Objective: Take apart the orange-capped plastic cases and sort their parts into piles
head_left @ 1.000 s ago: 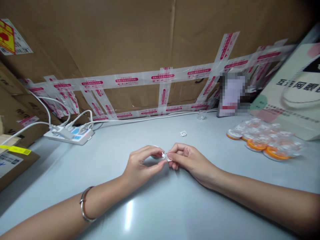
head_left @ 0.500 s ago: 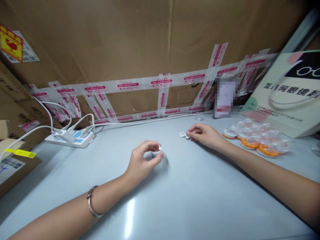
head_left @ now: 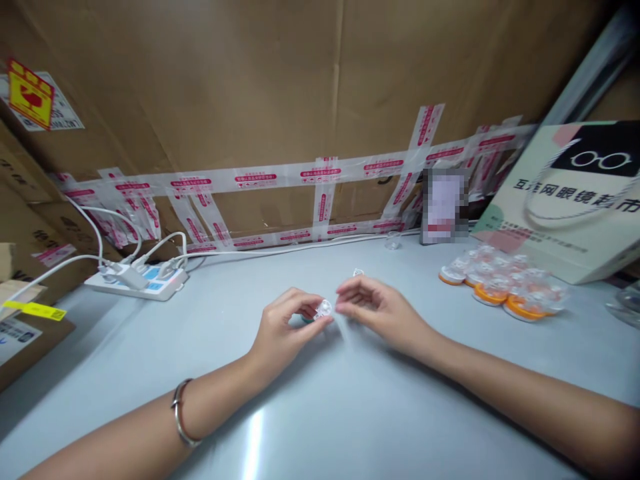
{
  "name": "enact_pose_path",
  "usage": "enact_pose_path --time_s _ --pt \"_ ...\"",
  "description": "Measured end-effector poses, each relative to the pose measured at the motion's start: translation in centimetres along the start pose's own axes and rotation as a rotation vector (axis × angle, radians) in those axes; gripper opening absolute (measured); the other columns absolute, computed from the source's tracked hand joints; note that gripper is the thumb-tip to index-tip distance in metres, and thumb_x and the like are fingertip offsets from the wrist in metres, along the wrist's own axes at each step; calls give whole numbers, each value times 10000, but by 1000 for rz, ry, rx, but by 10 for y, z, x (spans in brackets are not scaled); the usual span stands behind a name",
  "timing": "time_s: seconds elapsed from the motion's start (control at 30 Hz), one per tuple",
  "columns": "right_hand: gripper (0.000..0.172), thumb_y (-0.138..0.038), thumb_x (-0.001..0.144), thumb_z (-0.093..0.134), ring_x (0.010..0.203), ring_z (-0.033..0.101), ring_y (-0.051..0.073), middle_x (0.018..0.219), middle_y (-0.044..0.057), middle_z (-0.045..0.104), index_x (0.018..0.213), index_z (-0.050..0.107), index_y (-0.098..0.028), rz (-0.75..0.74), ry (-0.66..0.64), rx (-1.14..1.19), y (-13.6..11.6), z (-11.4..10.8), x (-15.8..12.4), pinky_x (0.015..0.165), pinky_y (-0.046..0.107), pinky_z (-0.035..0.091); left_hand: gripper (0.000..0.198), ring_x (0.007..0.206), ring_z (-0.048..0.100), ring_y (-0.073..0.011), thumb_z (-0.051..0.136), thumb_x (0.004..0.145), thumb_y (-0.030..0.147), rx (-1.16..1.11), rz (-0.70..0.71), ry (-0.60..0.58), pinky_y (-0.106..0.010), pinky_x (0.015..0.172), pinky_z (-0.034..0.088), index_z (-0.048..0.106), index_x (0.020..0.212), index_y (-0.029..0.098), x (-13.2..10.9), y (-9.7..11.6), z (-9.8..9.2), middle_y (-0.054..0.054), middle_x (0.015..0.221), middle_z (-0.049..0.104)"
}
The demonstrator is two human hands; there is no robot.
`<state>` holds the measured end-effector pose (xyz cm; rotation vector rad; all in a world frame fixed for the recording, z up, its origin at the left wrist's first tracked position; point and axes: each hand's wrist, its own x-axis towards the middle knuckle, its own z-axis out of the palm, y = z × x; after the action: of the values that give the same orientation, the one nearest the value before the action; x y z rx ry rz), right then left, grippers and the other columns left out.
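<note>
My left hand [head_left: 290,323] pinches a small white plastic part [head_left: 324,308] between thumb and fingertips, low over the table. A bit of a teal-edged piece [head_left: 306,319] shows beneath its fingers. Just to the right, with a narrow gap between, is my right hand [head_left: 377,310]. Its thumb and fingers are drawn together in a pinch, and whatever lies between the tips is too small and blurred to make out. Another small white part [head_left: 358,272] lies on the table behind the right hand, partly hidden by it.
On the right sit several clear-domed pieces with orange and white bases [head_left: 505,287]. A phone [head_left: 444,207] leans at the back beside a printed paper bag [head_left: 565,200]. Near the cardboard wall [head_left: 225,87] are a small clear cup [head_left: 393,241] and a white power strip [head_left: 165,288] with cables.
My right hand has moved left and nearer, from the loose white parts on the table to beside my left hand. The part in my left hand now shows more of its face.
</note>
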<state>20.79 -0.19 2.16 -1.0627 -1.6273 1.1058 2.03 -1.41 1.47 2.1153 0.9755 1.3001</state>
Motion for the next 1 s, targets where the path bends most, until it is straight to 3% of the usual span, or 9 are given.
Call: enact_pose_path --time_s 0.1,0.27,0.37,0.47,0.63,0.73,1.0 --pt "277 -356 691 659 814 635 160 851 35 657 881 545 -189 43 -121 152 -4 17 -12 776 315 490 141 649 570 -102 631 750 172 44 88 -23 -226 612 493 638 889 147 -1 -1 1 -25 730 586" --pt "264 -366 693 645 753 648 147 779 26 672 857 565 -175 124 -78 241 -5 15 -10 756 312 502 230 679 568 -108 636 753 177 95 163 -64 -239 629 496 611 981 163 -2 -1 2 -37 788 586" --pt "288 -367 663 666 706 630 134 775 23 669 863 594 -173 111 96 200 -1 -9 6 734 297 501 362 755 568 -129 666 729 210 112 182 -36 -271 690 493 560 1073 170 -2 -1 -1 -59 888 587" --pt "247 -311 663 662 664 608 126 760 22 664 868 631 -177 88 280 48 11 -51 27 704 282 496 304 789 565 -139 654 741 213 113 133 -8 -280 714 479 571 1031 174 -1 -2 -3 -57 899 589" --pt "134 -126 672 612 519 576 126 592 35 643 784 684 -125 278 290 -340 38 -109 47 583 282 490 190 736 565 -130 619 765 204 84 29 1 -270 697 471 597 951 171 1 -2 -5 -41 848 593" --pt "135 -90 658 605 472 567 129 537 39 638 753 699 -107 298 264 -373 49 -119 50 543 285 484 168 743 566 -134 604 772 202 93 19 1 -270 698 468 602 937 170 1 -2 -5 -43 847 599" --pt "123 -162 648 620 507 602 170 575 43 679 714 723 -156 234 224 -485 63 -121 51 540 299 469 145 791 587 -146 516 827 231 128 -74 36 -272 725 475 616 916 174 7 -6 -12 -48 874 620"
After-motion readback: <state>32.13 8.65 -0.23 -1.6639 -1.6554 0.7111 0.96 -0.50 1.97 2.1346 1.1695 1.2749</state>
